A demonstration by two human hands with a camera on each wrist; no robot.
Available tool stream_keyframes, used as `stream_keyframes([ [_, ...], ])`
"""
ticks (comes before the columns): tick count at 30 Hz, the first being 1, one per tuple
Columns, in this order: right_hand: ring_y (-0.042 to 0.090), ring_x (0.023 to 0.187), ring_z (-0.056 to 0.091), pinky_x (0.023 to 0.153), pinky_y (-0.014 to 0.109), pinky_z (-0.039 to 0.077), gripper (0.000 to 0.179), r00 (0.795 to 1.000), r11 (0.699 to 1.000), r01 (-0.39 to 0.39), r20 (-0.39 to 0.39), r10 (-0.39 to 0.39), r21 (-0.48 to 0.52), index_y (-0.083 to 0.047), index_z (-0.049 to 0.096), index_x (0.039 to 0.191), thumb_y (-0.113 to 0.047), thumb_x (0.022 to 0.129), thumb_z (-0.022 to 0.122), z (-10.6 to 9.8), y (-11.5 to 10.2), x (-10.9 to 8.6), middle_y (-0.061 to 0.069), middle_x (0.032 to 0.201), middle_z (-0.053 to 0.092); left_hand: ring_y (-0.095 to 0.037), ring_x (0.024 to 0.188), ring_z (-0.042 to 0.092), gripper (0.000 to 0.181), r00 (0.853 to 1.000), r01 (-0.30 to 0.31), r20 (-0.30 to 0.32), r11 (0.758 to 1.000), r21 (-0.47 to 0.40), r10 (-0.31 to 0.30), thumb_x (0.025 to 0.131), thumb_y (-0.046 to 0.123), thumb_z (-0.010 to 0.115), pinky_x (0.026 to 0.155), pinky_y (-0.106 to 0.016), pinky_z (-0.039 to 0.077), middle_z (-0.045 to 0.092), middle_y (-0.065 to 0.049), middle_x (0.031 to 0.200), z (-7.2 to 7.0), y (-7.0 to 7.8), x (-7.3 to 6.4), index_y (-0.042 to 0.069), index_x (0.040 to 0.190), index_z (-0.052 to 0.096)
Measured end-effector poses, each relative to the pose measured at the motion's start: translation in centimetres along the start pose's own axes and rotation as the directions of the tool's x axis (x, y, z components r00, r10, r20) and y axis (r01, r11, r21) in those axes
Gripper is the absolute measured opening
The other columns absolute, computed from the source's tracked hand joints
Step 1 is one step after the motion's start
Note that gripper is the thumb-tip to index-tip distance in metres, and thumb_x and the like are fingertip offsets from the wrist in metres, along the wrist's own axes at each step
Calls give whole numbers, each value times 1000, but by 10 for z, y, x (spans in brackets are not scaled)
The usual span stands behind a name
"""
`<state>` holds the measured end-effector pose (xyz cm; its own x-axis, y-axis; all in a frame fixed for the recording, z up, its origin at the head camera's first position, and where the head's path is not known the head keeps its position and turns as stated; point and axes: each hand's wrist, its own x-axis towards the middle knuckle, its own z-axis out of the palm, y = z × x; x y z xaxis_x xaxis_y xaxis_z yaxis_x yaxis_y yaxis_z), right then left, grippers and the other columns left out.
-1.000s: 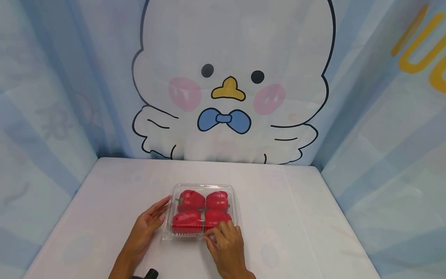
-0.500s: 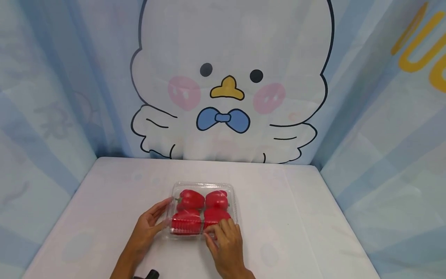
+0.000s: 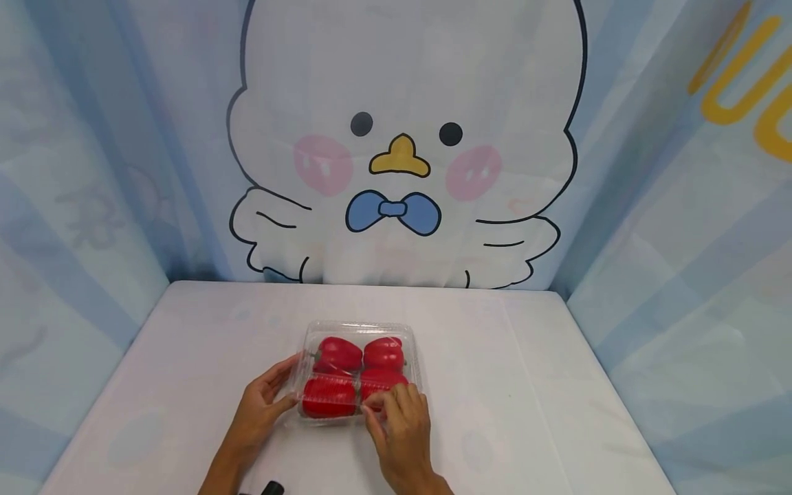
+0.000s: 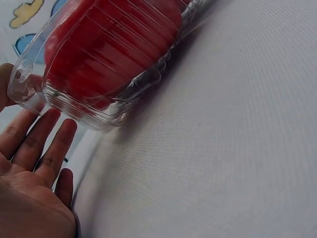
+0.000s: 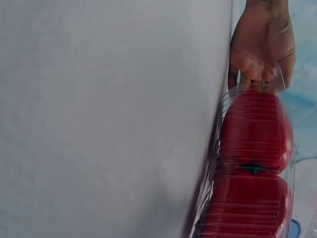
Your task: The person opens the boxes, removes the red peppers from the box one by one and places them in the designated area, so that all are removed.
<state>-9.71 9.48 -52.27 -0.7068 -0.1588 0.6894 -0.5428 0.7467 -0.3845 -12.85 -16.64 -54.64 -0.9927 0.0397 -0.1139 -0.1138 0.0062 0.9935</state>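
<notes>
A clear plastic clamshell box (image 3: 359, 326) sits on the white table with several red bell peppers (image 3: 337, 354) inside. At its front right, my right hand (image 3: 405, 436) pinches the lid's front edge between thumb and curled fingers. My left hand (image 3: 256, 416) holds the near left corner, thumb at the front and fingers along the left side. In the left wrist view, the left hand (image 4: 37, 183) has its thumb at the rim and its other fingers spread by the wall. The right wrist view shows the box's ribbed front, but the right hand is out of sight there.
The table (image 3: 526, 385) is covered in white cloth. Curtains (image 3: 693, 275) with blue patterns enclose it at the sides, and a cartoon bird print (image 3: 402, 89) hangs behind. A small black object (image 3: 272, 488) shows at the bottom edge, by the left forearm.
The lid's front ridge has risen at the right hand's pinch. My left thumb has come onto the box's corner, and its fingers have closed in on the left side.
</notes>
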Motion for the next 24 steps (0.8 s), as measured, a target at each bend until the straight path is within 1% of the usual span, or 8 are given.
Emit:
stream_keyframes([
  [3,0,78,42,69,14,33,20,1000,1000,-10,-15,10,-9,-19,70,91,-18,85,89,0,-1,2,-10,80,52,18,131,46,73,1000,8,-6,1000,1,-8,95,9,79,107,-6,43,43,-9,169,1,-1,0,8,160,45],
  [9,-1,78,42,69,16,34,19,997,997,-71,-15,71,6,-19,69,94,-19,88,87,-2,-3,6,-10,82,54,12,135,47,73,1000,13,-19,1000,14,-12,95,18,81,106,-5,43,45,-10,168,3,-2,1,8,159,47],
  [12,-2,79,41,70,16,34,19,996,996,-85,-30,85,5,-19,69,96,-20,88,87,-4,-4,10,-9,82,55,11,135,48,73,1000,7,-16,1000,17,-7,95,18,81,106,-5,43,44,-12,168,4,-1,1,8,159,46],
  [16,2,78,43,69,19,33,20,996,999,-41,-84,40,-9,-16,71,96,-18,86,88,-11,-3,22,-5,82,58,18,131,47,73,1000,-11,-15,1000,23,11,95,18,80,107,-6,42,45,-12,167,5,0,0,7,159,47],
  [19,7,79,45,70,23,32,16,995,1000,6,-96,-7,-13,-15,73,96,-22,90,86,-17,0,36,-1,84,61,22,126,47,72,1000,-13,-23,999,31,14,96,18,80,108,-5,40,45,-12,167,5,0,-1,6,159,46],
  [21,9,80,46,71,24,32,18,995,999,32,-92,-34,-18,-15,75,97,-25,89,87,-21,1,44,0,86,62,23,125,46,73,1000,-5,-26,999,37,6,96,19,80,108,-6,40,44,-11,168,5,0,-2,7,159,46],
  [22,10,80,46,71,25,31,18,995,999,40,-90,-41,-15,-14,77,96,-26,88,88,-23,2,47,1,86,61,21,127,47,73,1000,5,-27,999,39,-3,96,20,80,108,-6,40,44,-10,168,5,0,-2,8,160,45],
  [24,12,81,46,72,28,30,18,993,998,63,-104,-64,-7,-13,80,95,-25,86,90,-25,3,54,2,86,61,7,137,50,73,999,19,-30,999,45,-18,97,19,79,109,-8,41,43,-11,169,5,1,-2,8,160,44],
])
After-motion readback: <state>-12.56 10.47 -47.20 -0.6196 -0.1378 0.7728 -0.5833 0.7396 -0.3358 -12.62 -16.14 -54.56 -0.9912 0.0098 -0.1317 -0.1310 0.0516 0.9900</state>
